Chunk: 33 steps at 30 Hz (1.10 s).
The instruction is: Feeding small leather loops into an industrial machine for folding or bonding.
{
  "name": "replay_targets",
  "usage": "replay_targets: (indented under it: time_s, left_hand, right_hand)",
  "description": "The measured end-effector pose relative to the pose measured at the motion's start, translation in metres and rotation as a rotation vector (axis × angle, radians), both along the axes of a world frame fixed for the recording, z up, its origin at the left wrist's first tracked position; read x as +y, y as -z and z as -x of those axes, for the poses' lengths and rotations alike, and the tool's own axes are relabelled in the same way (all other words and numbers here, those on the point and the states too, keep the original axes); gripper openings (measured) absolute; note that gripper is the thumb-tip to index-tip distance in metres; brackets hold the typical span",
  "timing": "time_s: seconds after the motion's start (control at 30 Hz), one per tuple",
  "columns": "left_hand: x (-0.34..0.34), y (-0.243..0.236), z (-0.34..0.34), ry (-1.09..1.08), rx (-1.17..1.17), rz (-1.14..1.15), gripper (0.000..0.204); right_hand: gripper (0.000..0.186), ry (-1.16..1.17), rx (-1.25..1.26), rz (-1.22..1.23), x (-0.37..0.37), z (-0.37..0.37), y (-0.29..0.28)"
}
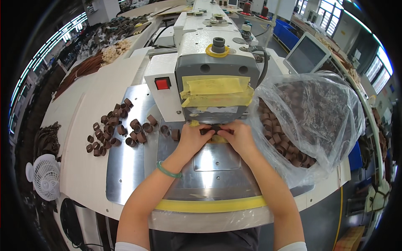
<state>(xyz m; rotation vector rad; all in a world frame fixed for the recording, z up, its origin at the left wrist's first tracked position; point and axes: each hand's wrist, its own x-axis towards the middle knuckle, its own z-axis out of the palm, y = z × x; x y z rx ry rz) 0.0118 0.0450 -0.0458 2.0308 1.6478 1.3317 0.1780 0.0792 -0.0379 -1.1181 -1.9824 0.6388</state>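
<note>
My left hand (pixel 194 137) and my right hand (pixel 240 136) meet under the front of a white and grey industrial sewing machine (pixel 217 65). Thumbs and fingertips of both hands are pinched on a small dark brown piece (pixel 215 128), which looks like one of the brown strap loops; the fingers and the machine head partly hide it. Beside my left hand a brown loop (pixel 175 134) lies on the metal plate (pixel 217 161). Further left, several loose brown loops (pixel 114 121) are scattered across the plate and the pale table.
A clear plastic bag (pixel 331 121) full of brown loops (pixel 278 138) lies right of the machine. Behind it stands a screen (pixel 307 53). Yellow tape (pixel 211 205) runs along the plate's front edge. A white fan (pixel 46 178) is at the left, below bundled brown straps (pixel 77 73).
</note>
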Motion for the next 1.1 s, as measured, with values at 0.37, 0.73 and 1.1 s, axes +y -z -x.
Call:
replay_targets:
  time_s: [0.37, 0.73, 1.1]
  left_hand:
    - [-0.001, -0.003, 0.0, 0.007, -0.022, 0.139, 0.023]
    - [0.0, 0.0, 0.002, 0.015, -0.018, 0.142, 0.023]
    - [0.0, -0.007, 0.0, 0.011, 0.013, 0.214, 0.022]
  right_hand:
    - [0.018, -0.006, 0.0, 0.001, 0.001, -0.001, 0.001]
    - [0.018, -0.01, -0.015, 0.018, 0.0, -0.001, -0.004]
    - [0.019, -0.021, -0.008, 0.033, 0.003, -0.002, 0.0]
